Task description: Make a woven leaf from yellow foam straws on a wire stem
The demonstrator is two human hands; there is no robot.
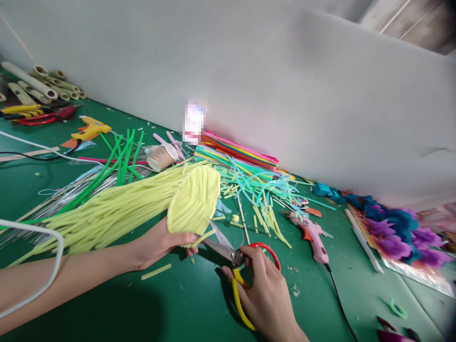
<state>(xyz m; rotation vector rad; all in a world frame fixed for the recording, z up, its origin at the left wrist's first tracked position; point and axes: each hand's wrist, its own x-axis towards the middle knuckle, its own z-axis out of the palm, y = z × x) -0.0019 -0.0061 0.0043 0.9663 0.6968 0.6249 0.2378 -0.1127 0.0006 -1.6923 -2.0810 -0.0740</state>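
My left hand [156, 243] grips the lower edge of a pale yellow leaf-shaped piece [194, 202] made of straws laid side by side, and tilts it up from the green table [185, 304]. My right hand [265, 294] is closed round the red and yellow handles of a pair of scissors [231, 251]. The scissor blades are open at the leaf's bottom edge, around a protruding straw end. A cut yellow straw bit [156, 271] lies on the table below my left hand. A heap of long yellow straws [107, 213] lies behind my left wrist.
A pink glue gun [313, 235] with a black cord lies right of the scissors. Coloured straws [245, 161], green straws [121, 161], a twine roll [162, 156], a yellow glue gun [90, 129], bamboo tubes [39, 83] and blue-purple flowers [399, 228] crowd the back along the white wall.
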